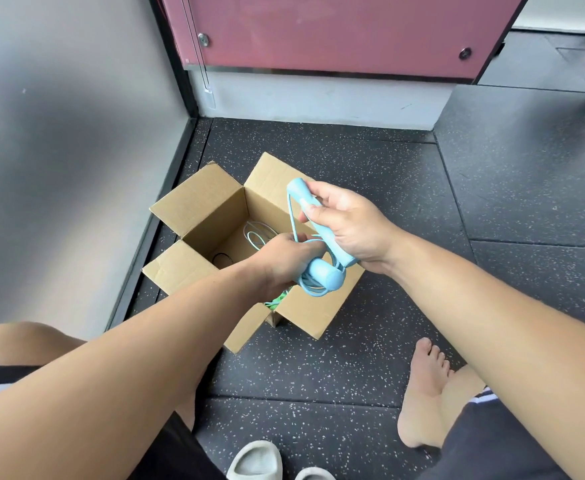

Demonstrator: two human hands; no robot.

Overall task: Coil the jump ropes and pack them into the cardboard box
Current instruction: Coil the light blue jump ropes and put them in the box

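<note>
Above the open cardboard box (194,202) you hold the blue jump rope (318,275); your right hand (349,223) is closed around one handle; your left hand (284,258) clasps the coiled cord beside the other handle.

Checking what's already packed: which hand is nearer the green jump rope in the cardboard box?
Left. The left hand sits just above the green jump rope at the open cardboard box's near edge; the right hand is higher and further right, gripping the light blue handle.
</note>
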